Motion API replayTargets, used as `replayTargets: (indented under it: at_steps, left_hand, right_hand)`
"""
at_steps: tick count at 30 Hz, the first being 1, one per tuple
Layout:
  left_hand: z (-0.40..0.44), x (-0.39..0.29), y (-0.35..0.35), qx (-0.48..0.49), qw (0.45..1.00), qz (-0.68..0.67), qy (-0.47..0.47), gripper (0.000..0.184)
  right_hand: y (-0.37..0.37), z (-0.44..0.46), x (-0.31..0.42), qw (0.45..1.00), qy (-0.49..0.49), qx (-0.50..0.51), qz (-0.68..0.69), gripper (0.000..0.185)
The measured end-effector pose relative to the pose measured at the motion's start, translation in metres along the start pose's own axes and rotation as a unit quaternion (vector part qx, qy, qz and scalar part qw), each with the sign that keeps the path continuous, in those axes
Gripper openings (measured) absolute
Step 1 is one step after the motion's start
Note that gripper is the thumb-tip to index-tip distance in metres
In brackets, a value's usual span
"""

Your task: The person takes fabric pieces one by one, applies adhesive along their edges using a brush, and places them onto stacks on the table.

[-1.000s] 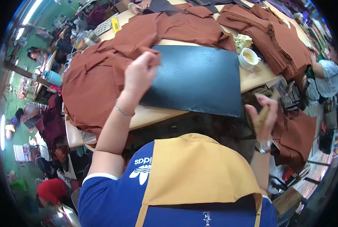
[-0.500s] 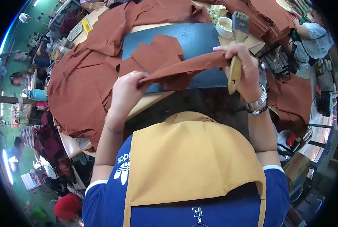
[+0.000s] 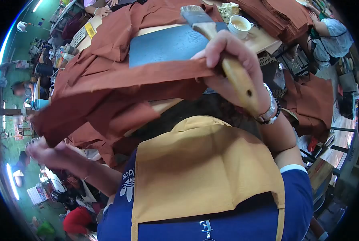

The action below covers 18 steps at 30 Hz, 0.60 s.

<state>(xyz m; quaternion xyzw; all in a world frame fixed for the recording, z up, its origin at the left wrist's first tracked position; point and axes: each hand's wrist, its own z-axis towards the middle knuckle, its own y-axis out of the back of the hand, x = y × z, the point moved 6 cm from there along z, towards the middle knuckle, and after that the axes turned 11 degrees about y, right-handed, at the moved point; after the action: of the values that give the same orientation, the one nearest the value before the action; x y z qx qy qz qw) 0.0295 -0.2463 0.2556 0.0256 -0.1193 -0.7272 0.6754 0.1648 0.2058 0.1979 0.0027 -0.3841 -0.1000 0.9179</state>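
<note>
A rust-brown fabric piece [image 3: 139, 82] hangs in the air, spread between my two hands. My right hand [image 3: 233, 68] pinches its right end and also holds a flat paintbrush [image 3: 237, 76] with a wooden handle, bristles pointing away at upper left. My left hand [image 3: 53, 154], blurred by motion, is closed at the piece's lower left corner, far out to the left. Beneath and beyond the fabric lies a dark blue-grey board [image 3: 159, 44], its surface streaked as if wet. A white cup [image 3: 240, 27] with pale liquid stands past my right hand.
More rust-brown fabric [image 3: 107, 44] covers the table to the left and back. A stack of it [image 3: 274, 18] lies at back right, near another person's arm [image 3: 321, 26]. A crumpled pale lump [image 3: 228, 11] sits beside the cup. Another person's hand [image 3: 103, 11] rests at the far left.
The fabric piece has been lifted off the board and swung left and toward me. My left hand has moved far left and down; my right hand has moved left, turning the brush.
</note>
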Motion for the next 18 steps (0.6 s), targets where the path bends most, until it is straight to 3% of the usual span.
replayTargets:
  at_steps: [2,3,4,6,7,8,10,11,13,15,16,18]
  left_hand:
    - [0.037,-0.002,0.003,0.016,0.979,-0.186,0.086,0.033]
    - [0.049,-0.013,0.001,0.050,0.931,-0.332,0.141,0.037]
    - [0.055,-0.038,-0.003,0.102,0.838,-0.496,0.202,0.043]
    - [0.037,-0.125,-0.014,0.297,0.523,-0.734,0.315,0.054]
    - [0.016,-0.178,-0.007,0.419,0.377,-0.749,0.348,0.061]
    - [-0.009,-0.233,0.009,0.555,0.251,-0.738,0.291,0.079]
    - [-0.108,-0.266,-0.019,0.758,0.278,-0.582,0.096,0.112]
    - [-0.137,-0.276,-0.018,0.792,0.252,-0.555,0.030,0.111]
    - [-0.156,-0.293,0.009,0.824,0.144,-0.533,0.128,0.086]
    - [-0.180,-0.295,0.007,0.820,0.193,-0.535,0.072,0.080]
    - [-0.169,-0.287,0.014,0.855,0.231,-0.462,0.039,0.081]
    - [-0.200,-0.277,0.021,0.869,0.049,-0.475,0.129,0.080]
  right_hand:
    - [0.011,-0.001,0.002,0.998,-0.014,-0.057,0.020,0.031]
    - [0.018,-0.003,0.005,0.996,-0.021,-0.084,0.031,0.031]
    - [0.024,-0.007,0.011,0.997,-0.063,-0.041,-0.030,0.034]
    - [0.038,-0.017,0.010,0.992,-0.050,-0.031,-0.109,0.031]
    - [0.045,-0.021,0.010,0.987,-0.043,-0.027,-0.149,0.031]
    - [0.052,-0.023,0.017,0.980,-0.024,-0.029,-0.197,0.031]
    - [0.071,-0.036,0.022,0.962,-0.085,-0.035,-0.258,0.030]
    - [0.082,-0.044,0.024,0.949,-0.115,-0.041,-0.290,0.030]
    - [0.100,-0.061,0.030,0.936,-0.097,-0.065,-0.332,0.029]
    - [0.114,-0.073,0.039,0.926,-0.090,-0.093,-0.353,0.029]
    - [0.119,-0.078,0.044,0.925,-0.092,-0.111,-0.353,0.028]
    - [0.130,-0.087,0.048,0.924,-0.104,-0.143,-0.340,0.026]
